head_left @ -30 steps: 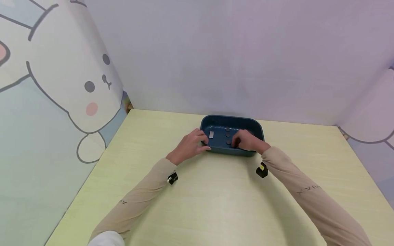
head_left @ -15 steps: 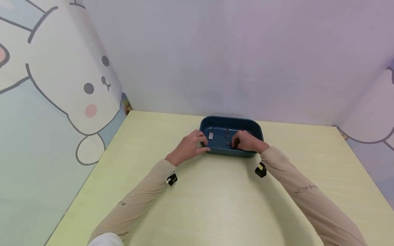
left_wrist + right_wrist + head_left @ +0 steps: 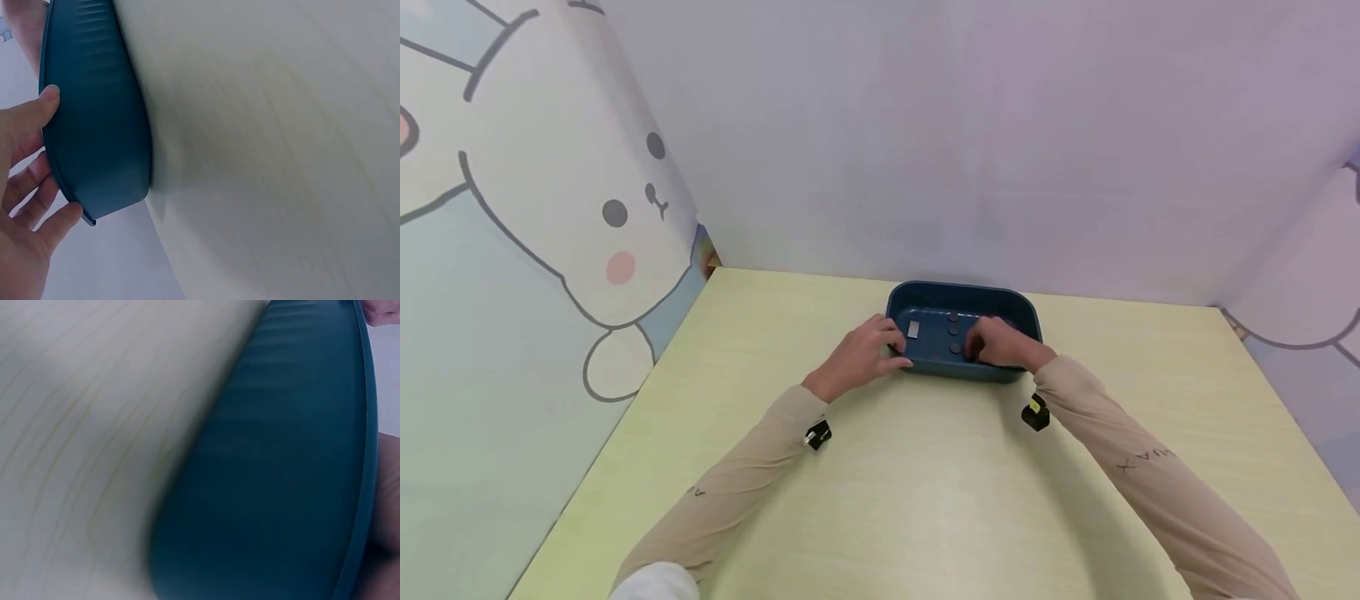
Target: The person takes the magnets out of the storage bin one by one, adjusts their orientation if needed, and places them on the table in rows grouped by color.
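Note:
A dark blue plastic tray [image 3: 955, 372] with rounded corners stands at the far side of the table. My left hand [image 3: 861, 350] grips its near left rim, thumb against the outer wall and fingers over the edge, as the left wrist view also shows. Inside the tray, my right hand [image 3: 997, 342] is bent down toward the floor at the right, fingers curled. What its fingertips hold, if anything, is hidden. Just left of them lies a small dark round disc [image 3: 955, 348], with two more discs [image 3: 953, 324] behind it in a line. A small whitish rectangular piece [image 3: 913, 329] lies at the tray's left.
The pale wooden table [image 3: 925, 500] spreads out in front of the tray. Close behind the tray rises a light wall [image 3: 925, 150]. A wall with a cartoon print [image 3: 550, 250] borders the left side. A small black camera [image 3: 1036, 412] hangs at the right wrist.

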A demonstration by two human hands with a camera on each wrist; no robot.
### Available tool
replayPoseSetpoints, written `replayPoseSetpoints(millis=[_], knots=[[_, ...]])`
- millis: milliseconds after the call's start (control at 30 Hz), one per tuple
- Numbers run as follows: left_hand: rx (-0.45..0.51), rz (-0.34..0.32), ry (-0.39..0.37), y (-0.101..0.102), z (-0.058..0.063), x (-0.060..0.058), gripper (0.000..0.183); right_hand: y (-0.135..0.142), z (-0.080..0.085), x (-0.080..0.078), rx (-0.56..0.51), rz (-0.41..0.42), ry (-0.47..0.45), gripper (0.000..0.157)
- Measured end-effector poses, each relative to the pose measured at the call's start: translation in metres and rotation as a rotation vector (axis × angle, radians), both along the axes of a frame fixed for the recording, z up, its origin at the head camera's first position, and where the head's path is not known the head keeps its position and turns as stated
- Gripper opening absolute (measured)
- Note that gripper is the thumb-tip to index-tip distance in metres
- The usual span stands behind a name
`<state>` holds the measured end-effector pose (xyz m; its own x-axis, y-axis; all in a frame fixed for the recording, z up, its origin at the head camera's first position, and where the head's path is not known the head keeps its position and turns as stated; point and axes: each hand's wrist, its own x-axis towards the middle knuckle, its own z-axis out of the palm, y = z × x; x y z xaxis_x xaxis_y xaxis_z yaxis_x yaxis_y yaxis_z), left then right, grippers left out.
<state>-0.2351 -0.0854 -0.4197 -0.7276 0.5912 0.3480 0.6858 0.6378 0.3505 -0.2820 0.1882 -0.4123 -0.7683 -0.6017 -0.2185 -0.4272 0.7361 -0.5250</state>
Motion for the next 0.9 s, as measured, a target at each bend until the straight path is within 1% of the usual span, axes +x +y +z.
replayPoseSetpoints(millis=[133,233,467,767,900], knots=[[-0.002,-0.011,-0.003,-0.0006,0.0011,0.0002,0.017,0.0017,-0.0016,-0.0011,0.016,0.001,0.022,0.022],[0.002,-0.015,-0.007,-0.0009,0.002,0.0002,0.017,0.0019,-0.0025,-0.0017,0.018,0.008,0.036,0.025],[0.003,-0.021,-0.033,-0.0008,0.0036,-0.0001,0.017,0.0026,-0.0026,-0.0001,-0.004,0.011,0.042,0.029],[0.012,-0.033,-0.034,-0.0001,0.0045,-0.0015,0.016,0.0044,-0.0029,0.0013,-0.046,0.024,0.123,0.032],[0.015,-0.033,-0.042,0.0015,0.0047,-0.0019,0.016,0.0063,-0.0011,0.0027,-0.069,0.015,0.105,0.029]])
